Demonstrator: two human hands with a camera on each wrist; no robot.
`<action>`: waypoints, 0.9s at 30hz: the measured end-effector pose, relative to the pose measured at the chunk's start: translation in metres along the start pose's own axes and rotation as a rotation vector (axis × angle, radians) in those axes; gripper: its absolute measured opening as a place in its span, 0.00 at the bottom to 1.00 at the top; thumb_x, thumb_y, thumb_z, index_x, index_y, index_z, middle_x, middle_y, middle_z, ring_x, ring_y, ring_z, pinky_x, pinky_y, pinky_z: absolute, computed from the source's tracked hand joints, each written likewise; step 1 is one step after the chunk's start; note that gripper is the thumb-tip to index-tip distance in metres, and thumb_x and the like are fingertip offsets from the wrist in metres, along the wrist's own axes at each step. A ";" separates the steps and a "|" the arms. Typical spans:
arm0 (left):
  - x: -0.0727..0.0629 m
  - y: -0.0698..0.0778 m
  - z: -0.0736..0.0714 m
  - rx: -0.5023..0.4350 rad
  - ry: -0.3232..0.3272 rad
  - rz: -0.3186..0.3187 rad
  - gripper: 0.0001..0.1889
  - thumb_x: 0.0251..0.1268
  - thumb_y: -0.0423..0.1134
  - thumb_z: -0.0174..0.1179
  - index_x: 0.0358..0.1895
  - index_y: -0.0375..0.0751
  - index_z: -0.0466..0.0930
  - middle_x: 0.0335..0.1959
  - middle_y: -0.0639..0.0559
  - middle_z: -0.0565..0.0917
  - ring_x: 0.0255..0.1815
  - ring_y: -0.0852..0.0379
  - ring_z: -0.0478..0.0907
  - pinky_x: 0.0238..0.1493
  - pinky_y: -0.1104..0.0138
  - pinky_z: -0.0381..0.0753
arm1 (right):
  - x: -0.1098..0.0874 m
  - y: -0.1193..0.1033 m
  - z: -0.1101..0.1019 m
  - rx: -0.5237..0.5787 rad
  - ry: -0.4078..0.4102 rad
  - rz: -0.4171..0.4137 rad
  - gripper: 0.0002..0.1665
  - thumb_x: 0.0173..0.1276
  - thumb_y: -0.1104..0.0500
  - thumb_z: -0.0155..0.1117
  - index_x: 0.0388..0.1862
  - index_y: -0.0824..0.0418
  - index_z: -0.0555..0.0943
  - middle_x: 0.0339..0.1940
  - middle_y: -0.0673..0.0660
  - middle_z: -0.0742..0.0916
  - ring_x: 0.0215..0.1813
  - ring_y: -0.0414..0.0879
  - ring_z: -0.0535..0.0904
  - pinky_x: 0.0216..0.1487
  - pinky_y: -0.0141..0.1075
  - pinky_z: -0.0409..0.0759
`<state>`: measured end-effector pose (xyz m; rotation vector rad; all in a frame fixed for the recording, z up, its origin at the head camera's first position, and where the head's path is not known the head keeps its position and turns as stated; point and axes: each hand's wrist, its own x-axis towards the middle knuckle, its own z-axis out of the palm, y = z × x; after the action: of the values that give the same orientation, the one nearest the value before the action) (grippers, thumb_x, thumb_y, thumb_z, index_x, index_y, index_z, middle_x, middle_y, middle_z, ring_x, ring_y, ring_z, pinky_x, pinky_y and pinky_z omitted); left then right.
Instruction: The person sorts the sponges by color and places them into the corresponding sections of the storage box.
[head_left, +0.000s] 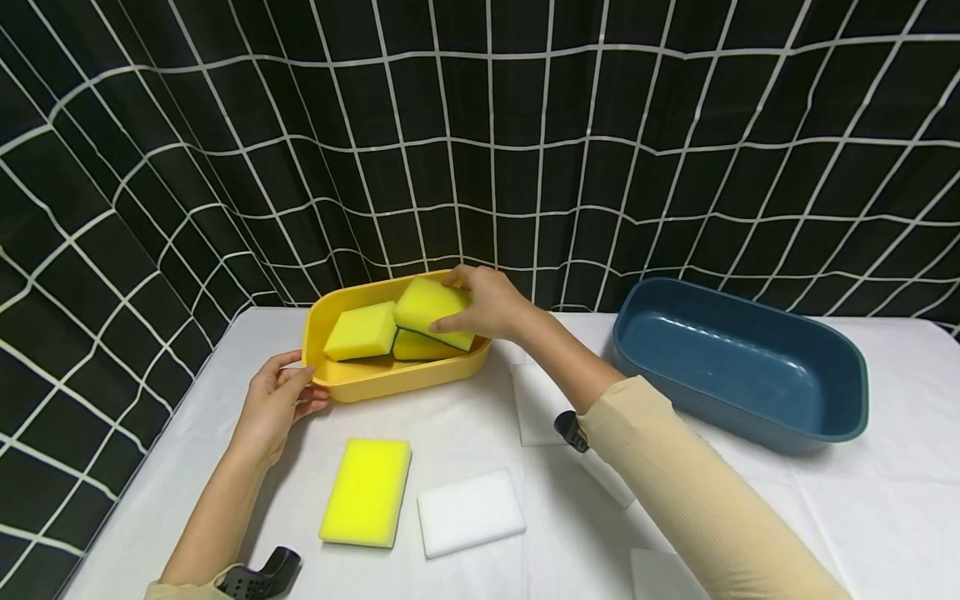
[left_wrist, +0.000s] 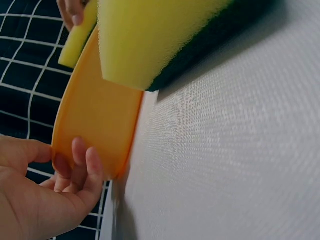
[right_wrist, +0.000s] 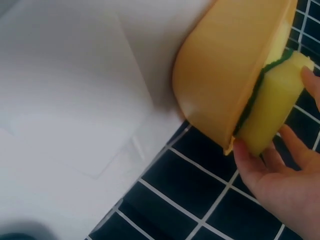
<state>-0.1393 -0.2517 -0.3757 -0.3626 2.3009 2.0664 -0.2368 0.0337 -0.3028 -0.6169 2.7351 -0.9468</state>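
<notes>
My right hand (head_left: 491,304) grips a yellow sponge (head_left: 429,307) with a dark green scouring side, at the right end of the yellow tub (head_left: 397,385). In the right wrist view, thumb and fingers pinch this sponge (right_wrist: 275,105) at the tub's rim. Two more yellow sponges lie inside: one at the left (head_left: 363,331), another (head_left: 423,346) partly hidden under the held one. My left hand (head_left: 277,400) holds the tub's left end; in the left wrist view its thumb is at the rim and its fingers (left_wrist: 92,170) against the outer wall.
A yellow sponge (head_left: 366,492) lies on the white cloth in front of the tub. Beside it is a white sponge block (head_left: 471,512); more white blocks (head_left: 536,404) lie near and partly under the right forearm. A dark blue tub (head_left: 738,367) stands at the right. A black grid curtain hangs behind.
</notes>
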 end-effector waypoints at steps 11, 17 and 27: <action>0.001 0.000 -0.001 0.000 -0.003 -0.001 0.28 0.85 0.32 0.47 0.79 0.25 0.52 0.37 0.56 0.79 0.30 0.66 0.83 0.40 0.75 0.87 | -0.001 0.006 0.004 -0.009 -0.002 -0.021 0.42 0.66 0.52 0.79 0.74 0.67 0.74 0.69 0.68 0.82 0.72 0.61 0.75 0.75 0.49 0.74; 0.001 -0.001 -0.001 0.005 -0.002 -0.009 0.29 0.85 0.33 0.47 0.80 0.26 0.51 0.37 0.56 0.79 0.30 0.66 0.83 0.39 0.75 0.87 | -0.008 0.012 0.002 0.020 0.015 -0.042 0.41 0.65 0.55 0.79 0.73 0.67 0.75 0.70 0.66 0.81 0.73 0.61 0.75 0.75 0.50 0.73; 0.000 0.000 0.000 0.005 -0.001 -0.001 0.28 0.85 0.32 0.47 0.80 0.26 0.52 0.37 0.55 0.79 0.30 0.66 0.83 0.40 0.75 0.87 | -0.028 0.014 0.002 0.037 0.015 -0.082 0.38 0.63 0.58 0.80 0.70 0.67 0.78 0.64 0.70 0.82 0.63 0.62 0.78 0.65 0.50 0.78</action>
<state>-0.1398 -0.2519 -0.3757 -0.3621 2.3041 2.0594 -0.2157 0.0549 -0.3117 -0.7228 2.7175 -1.0224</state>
